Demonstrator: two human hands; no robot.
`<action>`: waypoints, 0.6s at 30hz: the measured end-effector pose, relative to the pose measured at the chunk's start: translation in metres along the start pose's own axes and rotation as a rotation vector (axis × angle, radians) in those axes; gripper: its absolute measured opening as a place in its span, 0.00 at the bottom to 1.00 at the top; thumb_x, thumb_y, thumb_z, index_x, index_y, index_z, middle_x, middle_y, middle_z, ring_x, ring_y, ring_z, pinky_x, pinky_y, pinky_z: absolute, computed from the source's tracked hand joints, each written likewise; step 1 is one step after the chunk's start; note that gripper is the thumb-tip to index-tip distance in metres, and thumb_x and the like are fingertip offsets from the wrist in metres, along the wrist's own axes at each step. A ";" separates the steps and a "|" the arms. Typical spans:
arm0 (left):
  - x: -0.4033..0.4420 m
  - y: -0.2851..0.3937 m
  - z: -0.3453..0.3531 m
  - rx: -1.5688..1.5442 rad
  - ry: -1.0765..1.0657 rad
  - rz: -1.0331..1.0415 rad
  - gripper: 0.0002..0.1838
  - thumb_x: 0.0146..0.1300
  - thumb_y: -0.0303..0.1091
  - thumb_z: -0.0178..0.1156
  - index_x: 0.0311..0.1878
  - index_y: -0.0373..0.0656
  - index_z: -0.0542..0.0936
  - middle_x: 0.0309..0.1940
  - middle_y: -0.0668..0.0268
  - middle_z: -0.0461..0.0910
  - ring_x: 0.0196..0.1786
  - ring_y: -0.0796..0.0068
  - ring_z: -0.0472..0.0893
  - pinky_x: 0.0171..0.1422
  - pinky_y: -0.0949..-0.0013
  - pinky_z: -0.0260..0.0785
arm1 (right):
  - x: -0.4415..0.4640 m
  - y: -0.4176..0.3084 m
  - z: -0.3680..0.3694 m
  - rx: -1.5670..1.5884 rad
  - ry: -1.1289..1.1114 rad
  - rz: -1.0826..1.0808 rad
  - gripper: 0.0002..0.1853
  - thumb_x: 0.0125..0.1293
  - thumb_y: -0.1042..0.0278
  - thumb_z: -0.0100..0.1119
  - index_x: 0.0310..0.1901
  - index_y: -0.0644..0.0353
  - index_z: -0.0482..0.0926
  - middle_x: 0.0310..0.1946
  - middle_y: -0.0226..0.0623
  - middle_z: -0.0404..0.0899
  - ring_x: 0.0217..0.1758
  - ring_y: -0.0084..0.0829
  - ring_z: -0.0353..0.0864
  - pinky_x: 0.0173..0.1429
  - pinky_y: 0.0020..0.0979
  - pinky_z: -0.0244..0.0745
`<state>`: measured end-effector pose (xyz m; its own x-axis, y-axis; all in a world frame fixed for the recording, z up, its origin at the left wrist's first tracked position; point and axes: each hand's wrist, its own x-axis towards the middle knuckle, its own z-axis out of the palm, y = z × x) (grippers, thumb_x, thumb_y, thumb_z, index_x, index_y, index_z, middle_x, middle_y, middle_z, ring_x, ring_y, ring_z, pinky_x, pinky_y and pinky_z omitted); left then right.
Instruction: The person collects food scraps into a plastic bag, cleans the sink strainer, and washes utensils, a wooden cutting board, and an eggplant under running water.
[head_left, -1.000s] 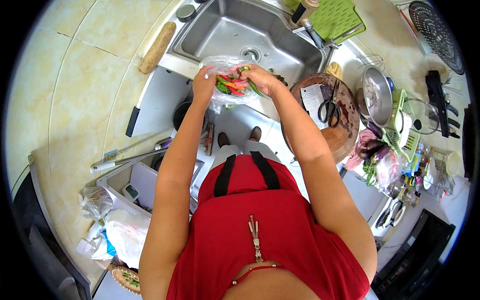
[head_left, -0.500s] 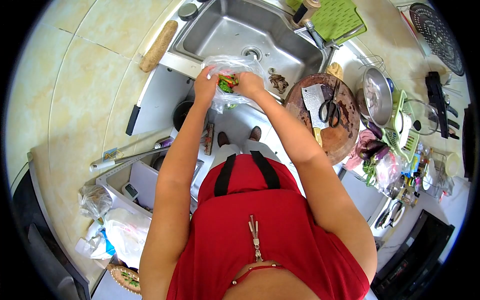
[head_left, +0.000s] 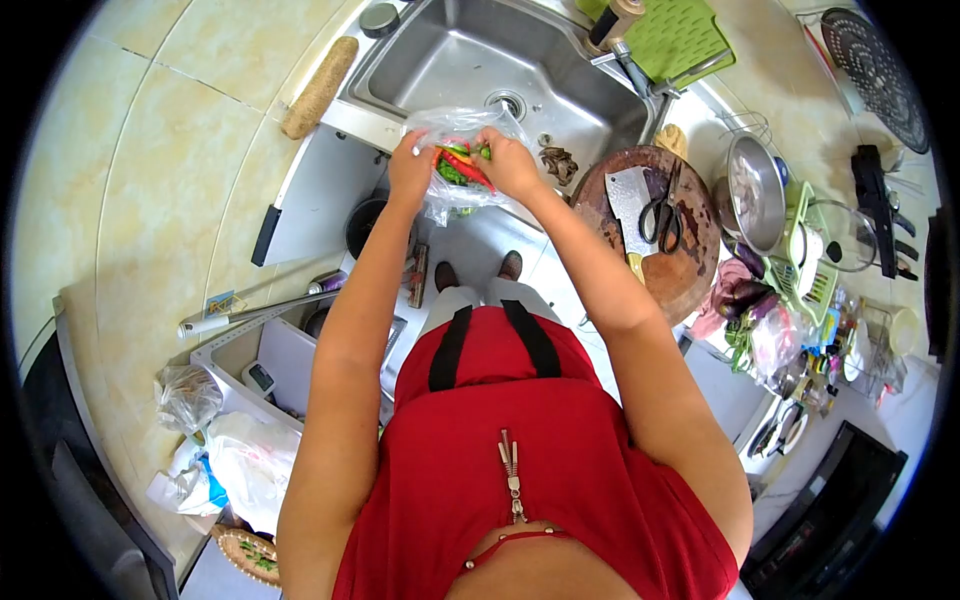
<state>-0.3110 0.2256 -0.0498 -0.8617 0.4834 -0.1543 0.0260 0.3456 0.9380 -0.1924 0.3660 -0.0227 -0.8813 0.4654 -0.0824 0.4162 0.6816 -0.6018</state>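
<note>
A clear plastic bag [head_left: 437,206] is spread at the near edge of the sink, with red chili peppers [head_left: 466,168] and green ones [head_left: 450,174] showing in its mouth. My left hand [head_left: 408,168] is closed on the bag's left side. At the bag's right side, my right hand [head_left: 510,166] pinches something green, which looks like a green chili pepper [head_left: 485,152]. The fingertips partly cover it, and the bag's film lies around both hands.
Beyond the bag is the steel sink [head_left: 440,70]. To the right a round chopping board [head_left: 690,290] carries a cleaver [head_left: 628,205] and black-handled scissors [head_left: 664,212]. Dark scraps [head_left: 559,165] lie beside it. A steel bowl [head_left: 757,190] stands farther right.
My right hand has lifted slightly out of the bag's mouth, and a green piece shows at its fingertips. More of the red peppers is exposed. My left hand stays on the bag.
</note>
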 end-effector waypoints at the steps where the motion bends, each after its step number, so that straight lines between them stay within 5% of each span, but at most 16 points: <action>1: 0.000 0.002 -0.001 -0.007 -0.006 -0.008 0.19 0.57 0.28 0.56 0.53 0.42 0.79 0.49 0.55 0.79 0.51 0.65 0.77 0.57 0.69 0.66 | -0.006 -0.011 -0.008 -0.013 -0.043 0.003 0.19 0.54 0.58 0.65 0.45 0.57 0.75 0.31 0.46 0.82 0.37 0.45 0.82 0.42 0.42 0.76; 5: 0.000 0.002 -0.001 0.000 -0.016 -0.021 0.19 0.56 0.29 0.57 0.53 0.43 0.79 0.51 0.53 0.79 0.54 0.60 0.78 0.59 0.67 0.66 | -0.017 -0.013 0.002 -0.235 -0.005 -0.150 0.17 0.53 0.59 0.65 0.42 0.56 0.76 0.33 0.45 0.82 0.36 0.46 0.82 0.42 0.42 0.76; 9: -0.003 0.008 -0.003 0.016 -0.006 -0.067 0.20 0.55 0.30 0.57 0.53 0.43 0.79 0.52 0.52 0.78 0.55 0.60 0.77 0.59 0.68 0.66 | -0.012 -0.013 -0.006 -0.249 -0.030 -0.054 0.15 0.49 0.62 0.65 0.40 0.55 0.80 0.34 0.44 0.82 0.38 0.44 0.82 0.43 0.42 0.77; 12: 0.002 -0.001 -0.005 -0.019 -0.028 -0.031 0.21 0.54 0.28 0.57 0.54 0.41 0.79 0.46 0.57 0.79 0.46 0.70 0.78 0.50 0.70 0.70 | -0.008 -0.018 -0.028 -0.260 -0.162 0.030 0.14 0.47 0.60 0.64 0.37 0.53 0.84 0.34 0.44 0.83 0.40 0.43 0.83 0.46 0.40 0.77; 18: -0.001 0.007 -0.006 -0.189 -0.058 -0.168 0.22 0.53 0.27 0.55 0.54 0.40 0.79 0.43 0.60 0.79 0.42 0.71 0.77 0.49 0.72 0.69 | -0.002 0.001 -0.042 -0.223 -0.255 0.051 0.17 0.48 0.55 0.61 0.36 0.56 0.85 0.33 0.48 0.83 0.40 0.44 0.83 0.48 0.40 0.76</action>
<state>-0.3128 0.2223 -0.0408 -0.8154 0.4790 -0.3252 -0.2148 0.2713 0.9382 -0.1804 0.3896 0.0098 -0.8738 0.3653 -0.3210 0.4753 0.7808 -0.4055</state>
